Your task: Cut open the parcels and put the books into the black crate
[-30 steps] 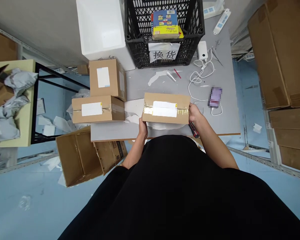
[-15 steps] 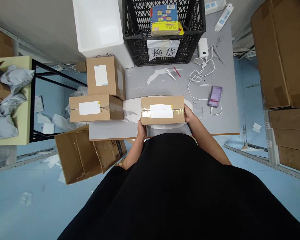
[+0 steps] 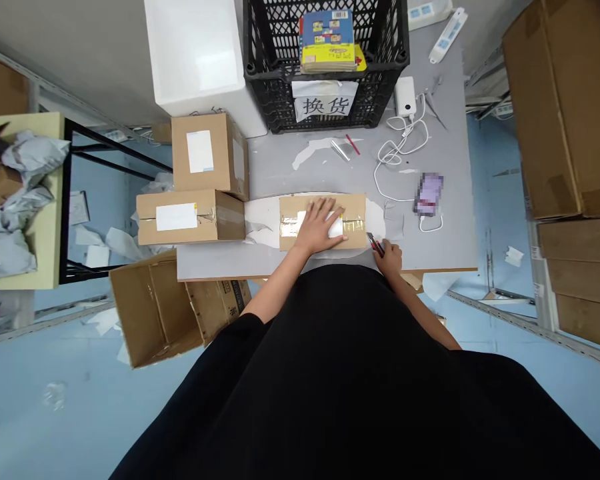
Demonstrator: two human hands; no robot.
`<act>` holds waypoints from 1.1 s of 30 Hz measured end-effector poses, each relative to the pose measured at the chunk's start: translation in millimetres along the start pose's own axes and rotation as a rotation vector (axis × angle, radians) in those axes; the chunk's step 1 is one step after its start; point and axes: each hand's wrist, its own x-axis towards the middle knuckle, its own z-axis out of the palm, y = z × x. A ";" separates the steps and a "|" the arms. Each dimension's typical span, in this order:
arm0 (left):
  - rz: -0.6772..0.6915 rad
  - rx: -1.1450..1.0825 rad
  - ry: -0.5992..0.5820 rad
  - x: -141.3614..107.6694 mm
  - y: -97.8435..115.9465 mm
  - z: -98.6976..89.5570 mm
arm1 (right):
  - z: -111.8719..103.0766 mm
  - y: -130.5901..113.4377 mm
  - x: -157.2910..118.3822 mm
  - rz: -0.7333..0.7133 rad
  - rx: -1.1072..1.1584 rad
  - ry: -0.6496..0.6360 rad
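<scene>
A taped cardboard box (image 3: pixel 355 207) with a white label lies on the grey table (image 3: pixel 420 247), close to its front edge. My left hand (image 3: pixel 319 227) rests flat on top of the box with its fingers spread, partly covering the label. My right hand (image 3: pixel 390 259) is closed round a black and red cutter (image 3: pixel 377 245), just beyond the box's right end. The cutter's tip points toward the box's lower right corner.
Two labelled boxes (image 3: pixel 200 152) (image 3: pixel 177 217) are stacked at the left, beside a white bin (image 3: pixel 197 53). A black crate (image 3: pixel 275 100) with books stands behind. To the right are a phone (image 3: pixel 429 193) and white cables (image 3: pixel 390 157).
My left hand has moved from the box's left end onto its top and spread out. My right hand has let go of the box's right end and taken hold of the cutter.
</scene>
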 end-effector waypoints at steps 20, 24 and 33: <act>0.053 0.237 -0.067 1.6 3.8 23.1 | -88.1 -42.0 19.9 -0.232 0.706 -0.237; 0.051 0.238 -0.055 -3.8 7.5 24.2 | -103.7 -55.7 22.8 -0.256 0.724 -0.285; -0.049 0.249 0.002 -18.1 13.5 33.5 | -108.2 -58.3 9.5 -0.184 0.733 -0.275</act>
